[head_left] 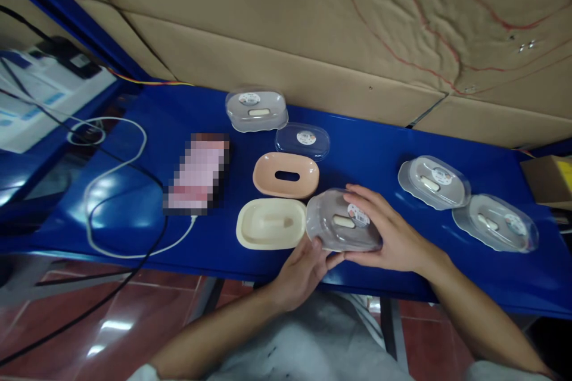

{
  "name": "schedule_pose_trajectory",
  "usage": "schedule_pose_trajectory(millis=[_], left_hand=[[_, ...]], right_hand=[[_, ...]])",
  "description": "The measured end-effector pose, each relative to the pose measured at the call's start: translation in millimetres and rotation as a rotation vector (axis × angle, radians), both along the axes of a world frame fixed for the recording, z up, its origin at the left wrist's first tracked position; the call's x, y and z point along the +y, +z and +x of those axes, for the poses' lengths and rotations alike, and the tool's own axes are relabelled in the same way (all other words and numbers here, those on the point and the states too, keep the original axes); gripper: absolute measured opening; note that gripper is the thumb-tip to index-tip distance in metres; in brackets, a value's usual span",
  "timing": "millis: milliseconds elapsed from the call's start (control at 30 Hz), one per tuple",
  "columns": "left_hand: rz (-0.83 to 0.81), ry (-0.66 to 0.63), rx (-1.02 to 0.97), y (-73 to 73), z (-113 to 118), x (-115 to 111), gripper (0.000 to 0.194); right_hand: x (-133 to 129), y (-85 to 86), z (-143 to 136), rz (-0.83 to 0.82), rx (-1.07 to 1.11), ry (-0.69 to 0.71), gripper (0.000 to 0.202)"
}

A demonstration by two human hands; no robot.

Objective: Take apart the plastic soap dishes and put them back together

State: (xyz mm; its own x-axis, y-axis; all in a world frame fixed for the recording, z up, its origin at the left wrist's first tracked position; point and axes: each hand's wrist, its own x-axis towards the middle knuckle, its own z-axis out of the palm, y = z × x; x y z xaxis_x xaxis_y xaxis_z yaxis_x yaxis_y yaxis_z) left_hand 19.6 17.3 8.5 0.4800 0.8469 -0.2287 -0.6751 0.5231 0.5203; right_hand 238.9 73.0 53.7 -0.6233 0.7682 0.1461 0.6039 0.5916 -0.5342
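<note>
Between my two hands is a grey soap dish with a clear lid (328,232) and a round label on top. My right hand (388,229) wraps round its right side, thumb below and fingers over the lid. At its lower left edge, my left hand (306,268) grips with thumb and fingers. Just left lies a cream oval tray (243,229). Behind that sits a peach oval tray (263,181) with a slot in its middle. A loose clear lid (290,143) with a label lies farther back.
One lidded grey dish (257,122) stands near the cardboard wall (268,53). Two more, a nearer lidded dish (496,232) and a farther lidded dish (417,184), are at the right. A pixelated phone-like device (196,175) with a white cable (147,255) lies left on the blue table (357,137).
</note>
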Motion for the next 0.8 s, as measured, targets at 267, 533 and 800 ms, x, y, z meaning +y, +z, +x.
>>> schedule_pose_trajectory(millis=[267, 533, 800], left_hand=[[0.702, 0.038, 0.839, 16.8, -82.4, -47.3, 0.057], [0.856, 0.305, 1.592, -9.9, -125.1, -5.5, 0.091], [0.539, 0.383, 1.271, 6.3, -117.4, -4.4, 0.078]], right_hand=[[50.4, -24.0, 22.8, 0.297, -0.178, -0.330, 0.088], [51.2, -3.3, -17.4, 0.496, -0.269, -0.157, 0.070], [61.8, -7.2, -89.6, 0.388, -0.183, 0.075, 0.027]])
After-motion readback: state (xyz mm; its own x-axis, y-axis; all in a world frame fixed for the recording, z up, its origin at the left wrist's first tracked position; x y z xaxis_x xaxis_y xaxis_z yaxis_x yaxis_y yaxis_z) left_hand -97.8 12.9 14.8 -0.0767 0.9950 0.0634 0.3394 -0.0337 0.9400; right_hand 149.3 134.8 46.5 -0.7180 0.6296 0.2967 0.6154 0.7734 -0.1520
